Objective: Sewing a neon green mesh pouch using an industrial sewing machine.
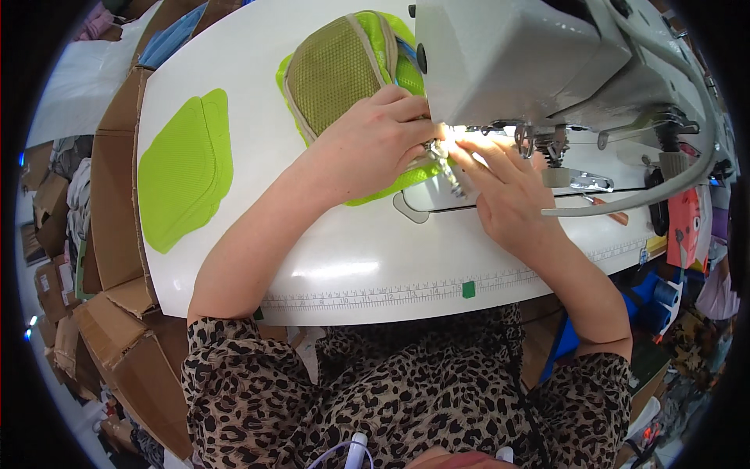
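Seen at a white counter [258, 141] with a ruler strip along its near edge: a lime-green fabric pouch [344, 66] with an olive mesh panel, laid just left of a white sewing machine [516, 55], its near corner fed under the machine head. Left hand [371, 141] pressed flat on the pouch, fingers curled together over the fabric, judged to keep the layers from shifting at the needle. Right hand [508, 187] placed on the right of the needle area, fingers extended and loosely apart, tips pinching or steadying the seam edge; exact grip not discernible. Stack of cut lime-green panels [183, 168] parked far left on the counter, well apart from the work, probably as stock within reach. Needle and presser foot [441, 152] washed out by the machine lamp and partly covered by fingertips; stitch line not visible. Far part of the pouch hidden behind the machine head. Cardboard boxes [117, 234] at left, bent by lens distortion.
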The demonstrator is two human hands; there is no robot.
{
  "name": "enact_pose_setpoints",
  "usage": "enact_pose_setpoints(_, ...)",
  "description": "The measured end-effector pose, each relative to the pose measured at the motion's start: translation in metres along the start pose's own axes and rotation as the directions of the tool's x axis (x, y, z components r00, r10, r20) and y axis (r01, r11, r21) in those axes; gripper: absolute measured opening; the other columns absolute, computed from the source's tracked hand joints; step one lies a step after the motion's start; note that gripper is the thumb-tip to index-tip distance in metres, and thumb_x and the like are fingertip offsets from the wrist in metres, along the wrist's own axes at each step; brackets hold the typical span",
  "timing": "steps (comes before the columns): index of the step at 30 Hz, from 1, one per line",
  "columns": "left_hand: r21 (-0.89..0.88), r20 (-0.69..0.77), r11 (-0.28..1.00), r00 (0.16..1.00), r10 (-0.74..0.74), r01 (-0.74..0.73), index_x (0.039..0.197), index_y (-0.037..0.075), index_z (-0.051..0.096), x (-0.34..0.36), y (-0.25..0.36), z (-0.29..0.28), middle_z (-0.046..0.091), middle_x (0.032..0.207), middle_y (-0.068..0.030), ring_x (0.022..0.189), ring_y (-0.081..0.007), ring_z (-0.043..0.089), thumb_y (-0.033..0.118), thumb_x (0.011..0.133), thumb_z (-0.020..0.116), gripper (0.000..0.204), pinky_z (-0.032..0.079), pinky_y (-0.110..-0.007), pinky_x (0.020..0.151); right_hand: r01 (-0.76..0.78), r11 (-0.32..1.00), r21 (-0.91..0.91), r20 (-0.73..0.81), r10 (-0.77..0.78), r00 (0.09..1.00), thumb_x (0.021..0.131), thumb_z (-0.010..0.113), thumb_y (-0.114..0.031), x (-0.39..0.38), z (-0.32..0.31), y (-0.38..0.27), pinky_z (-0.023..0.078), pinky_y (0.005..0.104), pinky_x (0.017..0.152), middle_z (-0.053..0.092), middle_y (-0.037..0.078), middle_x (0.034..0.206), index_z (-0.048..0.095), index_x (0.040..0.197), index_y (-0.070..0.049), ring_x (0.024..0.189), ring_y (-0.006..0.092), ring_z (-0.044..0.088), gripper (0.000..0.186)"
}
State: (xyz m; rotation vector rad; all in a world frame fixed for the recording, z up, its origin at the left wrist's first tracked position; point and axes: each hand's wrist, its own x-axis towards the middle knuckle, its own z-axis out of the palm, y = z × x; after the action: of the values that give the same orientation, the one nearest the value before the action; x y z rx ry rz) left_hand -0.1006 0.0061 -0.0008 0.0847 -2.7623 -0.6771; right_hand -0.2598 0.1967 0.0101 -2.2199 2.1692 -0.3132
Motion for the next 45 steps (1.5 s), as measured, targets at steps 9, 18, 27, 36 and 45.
enact_pose_setpoints(9, 0.057, -0.055, 0.998, 0.998, -0.005, 0.008, 0.111, 0.008, 0.069, 0.006, 0.007, 0.013, 0.063, 0.107, -0.005, 0.103, -0.0257, 0.057, 0.016, 0.084, 0.071, 0.028, 0.05, -0.035, 0.092, -0.046, 0.998, -0.03, -0.043, 0.045, 0.998, 0.074, 0.056, 0.006, 0.001, -0.004, 0.004, 0.043, 0.0358, 0.083, 0.06, 0.004, 0.134, 0.063, 0.131, -0.013, 0.114, 0.0225, 0.059, 0.06)
enact_pose_setpoints(18, 0.009, -0.061, 0.998, 0.996, -0.064, 0.065, 0.107, 0.004, 0.067, 0.004, 0.01, 0.017, 0.06, 0.109, -0.0066, 0.101, -0.0271, 0.056, 0.01, 0.081, 0.071, 0.027, 0.049, -0.036, 0.093, -0.064, 0.998, 0.023, 0.077, 0.062, 0.995, 0.074, 0.056, 0.01, 0.0, -0.002, 0.011, 0.043, 0.0399, 0.096, 0.06, 0.007, 0.135, 0.064, 0.127, -0.01, 0.107, 0.0251, 0.062, 0.057)
enact_pose_setpoints(27, 0.013, -0.06, 0.99, 0.989, -0.137, 0.138, 0.108, 0.002, 0.066, 0.006, 0.023, 0.017, 0.06, 0.108, -0.0113, 0.102, -0.0313, 0.055, 0.008, 0.083, 0.068, 0.025, 0.048, -0.04, 0.093, -0.044, 0.999, 0.014, -0.108, 0.046, 0.993, 0.083, 0.065, -0.006, -0.002, 0.004, 0.013, 0.033, 0.0586, 0.108, 0.065, 0.001, 0.119, 0.063, 0.125, -0.017, 0.105, 0.028, 0.054, 0.044)
enact_pose_setpoints(36, 0.01, -0.131, 0.981, 0.973, -0.19, 0.193, 0.115, 0.004, 0.07, 0.003, 0.033, 0.014, 0.061, 0.105, -0.0113, 0.102, -0.0304, 0.057, 0.011, 0.085, 0.069, 0.031, 0.05, -0.041, 0.091, 0.065, 0.974, 0.217, -0.089, -0.047, 0.995, 0.079, 0.071, -0.013, -0.004, 0.0, 0.018, 0.037, 0.0534, 0.103, 0.059, -0.001, 0.113, 0.066, 0.11, -0.014, 0.106, 0.0266, 0.054, 0.032)
enact_pose_setpoints(45, 0.111, -0.112, 0.992, 0.992, -0.052, 0.065, 0.117, 0.009, 0.068, -0.006, 0.03, -0.001, 0.063, 0.101, -0.0079, 0.097, -0.0247, 0.063, 0.016, 0.08, 0.071, 0.037, 0.056, -0.036, 0.079, 0.249, 0.913, 0.322, -0.138, -0.215, 0.967, 0.073, 0.079, -0.008, 0.0, -0.006, 0.005, 0.048, 0.0387, 0.092, 0.066, 0.004, 0.117, 0.069, 0.108, -0.009, 0.112, 0.0225, 0.062, 0.036)
